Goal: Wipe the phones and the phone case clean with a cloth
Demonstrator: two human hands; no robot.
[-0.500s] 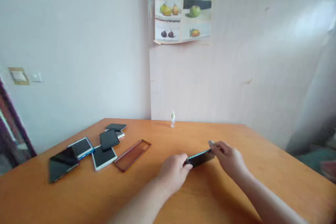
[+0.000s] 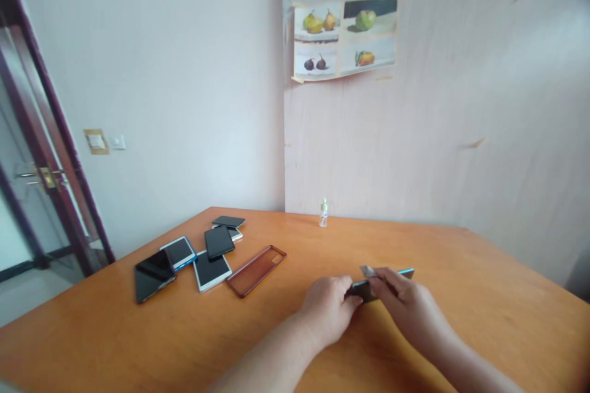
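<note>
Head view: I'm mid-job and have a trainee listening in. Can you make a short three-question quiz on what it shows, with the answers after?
1. True or false: the left hand grips one end of a dark flat device.
2. Fill in: the small pale piece is pinched in the fingers of the ____.
3. Where on the table does the small bottle stand? A: at the near edge; B: at the far side, by the wall; C: in the left corner nearest the person.

Key: 1. true; 2. right hand; 3. B.
</note>
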